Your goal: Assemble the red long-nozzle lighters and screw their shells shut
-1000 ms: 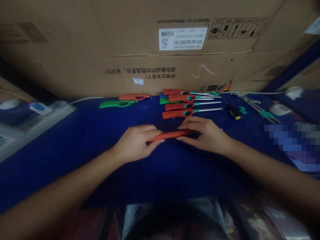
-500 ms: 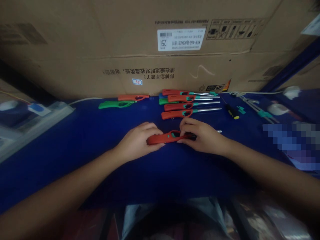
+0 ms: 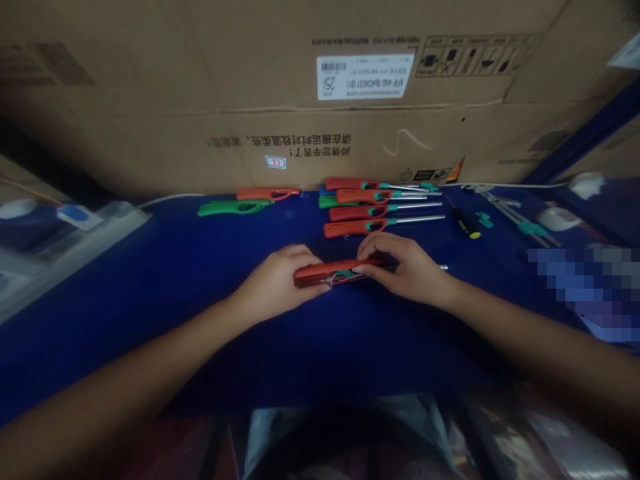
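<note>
Both of my hands grip one red stick lighter [image 3: 334, 273] low over the blue tabletop [image 3: 175, 280]. My left hand [image 3: 277, 283] is closed around the butt end of its handle. My right hand [image 3: 405, 267] pinches the front part of the handle, and the thin metal tip [image 3: 442, 267] pokes out past my fingers to the right. The lighter lies level, turned narrow side up. Behind my hands lies a row of several red lighters with teal triggers and metal tubes [image 3: 383, 210].
A green handle shell [image 3: 235, 208] and an orange one [image 3: 267, 194] lie at the back left. A black and yellow screwdriver [image 3: 467, 223] and loose teal parts [image 3: 530, 228] lie to the right. Large cardboard boxes [image 3: 320, 93] wall the back. A clear plastic tray [image 3: 60, 247] stands at the left.
The lighter has been rolled in my fingers: edge-on a second ago, then flat with its trigger opening showing, now edge-up again. Both hands stayed in place.
</note>
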Available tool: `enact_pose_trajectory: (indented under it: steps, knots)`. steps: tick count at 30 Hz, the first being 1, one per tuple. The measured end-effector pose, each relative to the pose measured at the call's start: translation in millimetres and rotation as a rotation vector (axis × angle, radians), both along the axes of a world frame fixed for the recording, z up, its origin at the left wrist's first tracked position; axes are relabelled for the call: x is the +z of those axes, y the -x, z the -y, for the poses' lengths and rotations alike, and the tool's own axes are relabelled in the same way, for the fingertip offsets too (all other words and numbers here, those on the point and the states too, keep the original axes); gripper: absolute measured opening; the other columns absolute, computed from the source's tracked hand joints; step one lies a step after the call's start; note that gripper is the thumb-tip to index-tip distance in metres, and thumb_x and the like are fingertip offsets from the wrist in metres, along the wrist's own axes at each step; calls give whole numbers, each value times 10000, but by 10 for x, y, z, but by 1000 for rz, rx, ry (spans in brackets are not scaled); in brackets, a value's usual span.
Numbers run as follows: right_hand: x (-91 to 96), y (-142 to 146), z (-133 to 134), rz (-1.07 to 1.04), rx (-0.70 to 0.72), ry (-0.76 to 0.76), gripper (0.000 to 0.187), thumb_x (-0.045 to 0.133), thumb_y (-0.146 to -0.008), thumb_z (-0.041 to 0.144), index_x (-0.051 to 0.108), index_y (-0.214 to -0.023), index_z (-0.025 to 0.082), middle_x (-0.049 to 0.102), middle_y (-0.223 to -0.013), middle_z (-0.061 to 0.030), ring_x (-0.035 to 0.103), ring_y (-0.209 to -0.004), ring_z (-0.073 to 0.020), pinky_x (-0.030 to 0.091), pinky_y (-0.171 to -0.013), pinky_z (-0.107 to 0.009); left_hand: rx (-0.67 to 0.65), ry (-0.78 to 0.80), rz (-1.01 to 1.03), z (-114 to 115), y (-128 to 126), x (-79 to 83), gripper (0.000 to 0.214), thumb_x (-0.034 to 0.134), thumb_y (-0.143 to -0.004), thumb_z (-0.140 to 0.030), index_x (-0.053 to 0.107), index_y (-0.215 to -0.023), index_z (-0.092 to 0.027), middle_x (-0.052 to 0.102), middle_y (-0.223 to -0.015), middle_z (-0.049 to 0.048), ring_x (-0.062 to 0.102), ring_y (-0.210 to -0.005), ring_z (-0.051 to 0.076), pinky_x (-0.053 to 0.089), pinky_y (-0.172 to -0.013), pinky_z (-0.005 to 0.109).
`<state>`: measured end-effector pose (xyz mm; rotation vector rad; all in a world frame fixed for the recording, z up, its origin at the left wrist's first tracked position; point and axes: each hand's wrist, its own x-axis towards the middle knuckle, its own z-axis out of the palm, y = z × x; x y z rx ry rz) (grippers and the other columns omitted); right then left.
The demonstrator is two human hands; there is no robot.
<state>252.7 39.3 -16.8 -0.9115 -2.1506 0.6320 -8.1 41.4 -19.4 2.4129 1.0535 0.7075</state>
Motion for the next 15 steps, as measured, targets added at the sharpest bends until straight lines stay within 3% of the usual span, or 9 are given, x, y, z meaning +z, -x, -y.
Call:
enact_pose_trajectory:
  steps: [4, 8, 13, 15]
  knots:
    - [45, -23, -11, 51, -10, -87, 44, 657, -906, 194, 623, -933, 193, 648, -938, -52, 616, -839, -169, 500, -768, -310, -21, -28, -59, -3, -5, 6, 209, 732, -839, -301, 700, -1022, -205, 655, -975, 43, 646, -884, 199, 515, -823, 343]
    - [65, -52, -11, 144, 75, -108, 61, 629, -919, 175, 624, -977, 194, 632, -993, -63, 620, -891, -175, 518, -811, -317, -35, -36, -77, -1, -13, 8, 219, 702, -855, -298, 679, -1053, -206, 653, -1016, 50, 636, -941, 215, 512, -876, 375]
    - [49, -47, -2, 160, 146, -133, 89, 598, -940, 182, 627, -1023, 196, 594, -1055, -85, 619, -949, -185, 535, -841, -334, -26, -43, -95, 24, -25, 15, 382, 715, -856, -408, 645, -1170, -203, 665, -1111, 75, 620, -1030, 252, 499, -948, 423]
    - [61, -35, 7, 139, 142, -152, 129, 589, -942, 181, 622, -1066, 201, 588, -1088, -93, 615, -1002, -192, 535, -882, -343, -24, -38, -81, 32, -28, 17, 343, 649, -914, -425, 654, -1180, -210, 668, -1121, 74, 622, -1038, 245, 499, -947, 412]
